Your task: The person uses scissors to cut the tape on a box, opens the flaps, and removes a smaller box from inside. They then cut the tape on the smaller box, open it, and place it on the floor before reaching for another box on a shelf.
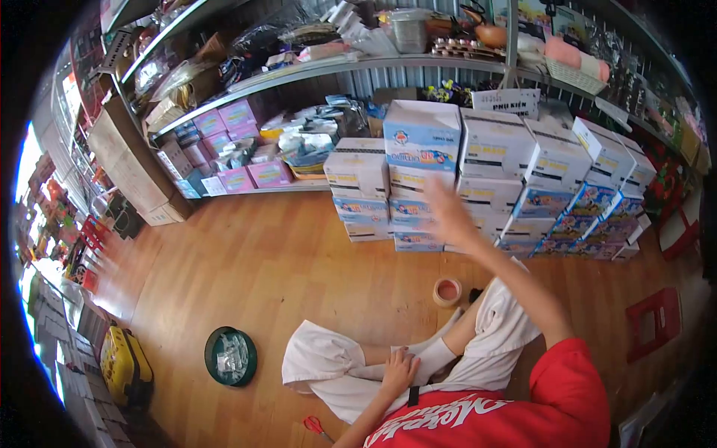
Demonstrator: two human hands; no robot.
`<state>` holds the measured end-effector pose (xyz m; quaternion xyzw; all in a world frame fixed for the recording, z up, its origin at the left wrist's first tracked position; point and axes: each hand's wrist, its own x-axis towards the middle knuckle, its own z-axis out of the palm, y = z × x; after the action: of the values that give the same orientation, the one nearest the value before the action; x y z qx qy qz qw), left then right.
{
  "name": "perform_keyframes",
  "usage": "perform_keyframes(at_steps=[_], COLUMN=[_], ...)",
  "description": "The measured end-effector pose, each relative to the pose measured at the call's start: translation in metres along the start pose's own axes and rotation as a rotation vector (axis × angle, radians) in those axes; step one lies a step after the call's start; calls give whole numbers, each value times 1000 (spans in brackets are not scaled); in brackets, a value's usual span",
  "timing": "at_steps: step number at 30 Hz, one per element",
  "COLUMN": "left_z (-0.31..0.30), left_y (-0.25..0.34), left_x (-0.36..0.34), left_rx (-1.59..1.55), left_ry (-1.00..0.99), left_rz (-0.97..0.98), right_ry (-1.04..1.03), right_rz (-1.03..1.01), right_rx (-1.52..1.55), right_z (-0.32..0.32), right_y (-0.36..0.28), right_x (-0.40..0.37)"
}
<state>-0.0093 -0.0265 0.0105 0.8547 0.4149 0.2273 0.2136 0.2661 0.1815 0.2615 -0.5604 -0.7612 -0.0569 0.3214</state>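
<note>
My left hand (401,371) rests on my crossed lower leg, by the white sock (435,358), its fingers laid flat with nothing in them. My right hand (448,210) is raised out ahead on a stretched arm, and motion smears its fingers. In this view it overlaps the stacked white cartons (415,183). A blue-and-white carton (422,134) tops the stack just behind it. Below the raised arm, a roll of tape (447,292) lies on the floor near my knee.
A dark green round tray (211,358) with clear plastic packets sits on the wooden floor at the left. Red-handled scissors (317,426) lie near my left forearm. A yellow case (123,364) stands far left, a red plastic stool (653,322) at right. Loaded shelves (336,66) run behind.
</note>
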Motion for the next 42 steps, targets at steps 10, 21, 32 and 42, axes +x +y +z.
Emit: perform_keyframes(at_steps=[10,21,32,42], left_z=[1,-48,-76,-65], left_y=[-9,-13,-50,-85], left_x=[44,87,111,110], left_rx=[-24,-1173,-954,-940], left_ry=[90,474,451,234], left_rz=[-43,-331,-388,-559], right_ry=[178,116,-347,-742], right_rz=[-42,39,1010,753], right_rx=[-395,702,1582,792], right_z=[-29,-39,167,181], right_y=[86,-51,-11,-16], right_x=[150,-37,-173,-219])
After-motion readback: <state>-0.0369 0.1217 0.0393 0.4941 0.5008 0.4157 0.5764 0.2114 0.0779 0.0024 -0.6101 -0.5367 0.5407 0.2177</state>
